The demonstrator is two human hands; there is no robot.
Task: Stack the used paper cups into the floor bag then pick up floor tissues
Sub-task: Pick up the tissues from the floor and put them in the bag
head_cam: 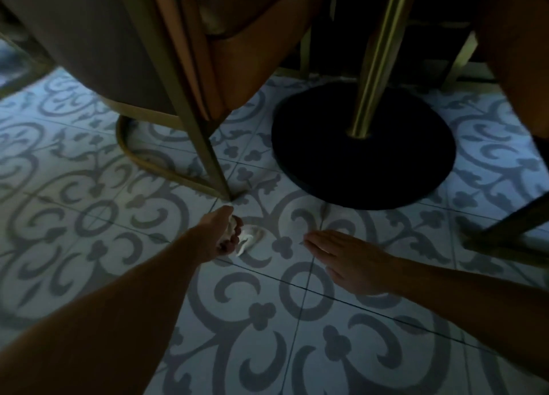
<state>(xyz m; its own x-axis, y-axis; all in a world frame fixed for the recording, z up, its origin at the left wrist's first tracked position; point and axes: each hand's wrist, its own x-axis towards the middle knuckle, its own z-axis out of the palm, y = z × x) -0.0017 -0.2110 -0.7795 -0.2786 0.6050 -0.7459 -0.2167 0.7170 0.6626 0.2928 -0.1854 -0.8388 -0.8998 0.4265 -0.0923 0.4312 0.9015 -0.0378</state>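
Two hands low over the patterned tile floor (297, 335). Left hand (221, 237): fingers (233, 237) curled in around a bit of white tissue (233, 224), looks like a loose pinch w/ thumb on top; light is dim, so how firm the grip is, can't tell. Right hand (344, 258): fingers flat and straight, palm down, holding nothing, hovering or resting just over the floor to the right of the tissue.

Second tissue piece (251, 238) lies crumpled on the tile, touching or just beside the left fingertips on their right, between both hands. Whether it's one sheet w/ the held bit or separate, can't tell.

Handling, my guess: v. light, soft, no stiffness, tears if dragged, may cling flat to tile. Best to pinch a raised crumple or the upturned edge, not scrape at the flat part; gather into palm.

Further out: chair leg (208, 145) meets the floor just beyond the left hand, round black table base (362, 169) w/ brass pole (377, 56) far right. No cups or bag in view, so prob. on the tissue step.
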